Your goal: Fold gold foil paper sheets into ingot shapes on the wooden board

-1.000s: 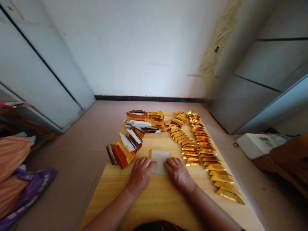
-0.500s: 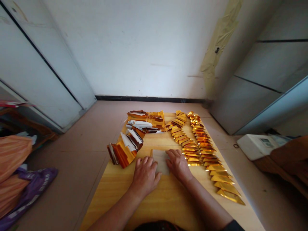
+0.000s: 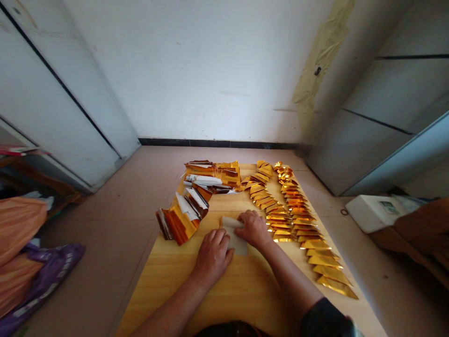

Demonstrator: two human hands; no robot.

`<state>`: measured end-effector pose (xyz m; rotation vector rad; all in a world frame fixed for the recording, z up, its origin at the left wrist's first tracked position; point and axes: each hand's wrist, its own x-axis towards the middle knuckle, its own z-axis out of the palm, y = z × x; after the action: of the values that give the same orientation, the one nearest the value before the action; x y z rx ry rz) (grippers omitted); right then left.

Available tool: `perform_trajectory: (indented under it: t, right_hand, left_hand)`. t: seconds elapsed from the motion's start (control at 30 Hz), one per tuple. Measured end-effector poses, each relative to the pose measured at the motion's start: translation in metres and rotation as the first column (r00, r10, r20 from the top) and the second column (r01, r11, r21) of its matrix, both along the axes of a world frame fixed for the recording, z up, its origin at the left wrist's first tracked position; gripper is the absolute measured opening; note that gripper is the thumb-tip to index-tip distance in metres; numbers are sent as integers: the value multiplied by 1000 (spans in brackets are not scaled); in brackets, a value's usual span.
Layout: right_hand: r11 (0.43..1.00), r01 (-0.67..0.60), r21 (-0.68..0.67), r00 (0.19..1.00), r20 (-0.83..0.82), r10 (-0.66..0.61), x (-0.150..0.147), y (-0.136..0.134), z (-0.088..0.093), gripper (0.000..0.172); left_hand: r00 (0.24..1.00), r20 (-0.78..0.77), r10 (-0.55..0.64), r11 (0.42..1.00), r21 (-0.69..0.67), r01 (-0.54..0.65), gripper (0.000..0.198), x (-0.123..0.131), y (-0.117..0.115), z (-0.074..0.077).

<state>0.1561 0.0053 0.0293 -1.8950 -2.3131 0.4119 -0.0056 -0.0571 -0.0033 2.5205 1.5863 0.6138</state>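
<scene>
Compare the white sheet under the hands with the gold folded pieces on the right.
The white sheet is matt; the gold folded pieces shine. The white sheet is a rectangle, the gold folded pieces pointed wedges. The white sheet lies under the left hand and right hand; the gold folded pieces overlap in rows. Both lie on the table.

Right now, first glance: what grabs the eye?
Two long rows of folded gold foil pieces run down the right side of the wooden table, shining brightly. A looser heap of gold and white sheets sits at the far left of the table. Between them, the left hand and right hand rest on one white sheet.
</scene>
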Motion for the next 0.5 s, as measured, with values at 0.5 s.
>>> perform_trajectory:
  t: [0.5]
  right_hand:
    - [955, -274, 116, 959, 111, 262, 0, -2, -4, 13]
  left_hand:
    - [1000, 7, -12, 1000, 22, 11, 20, -1, -1, 0]
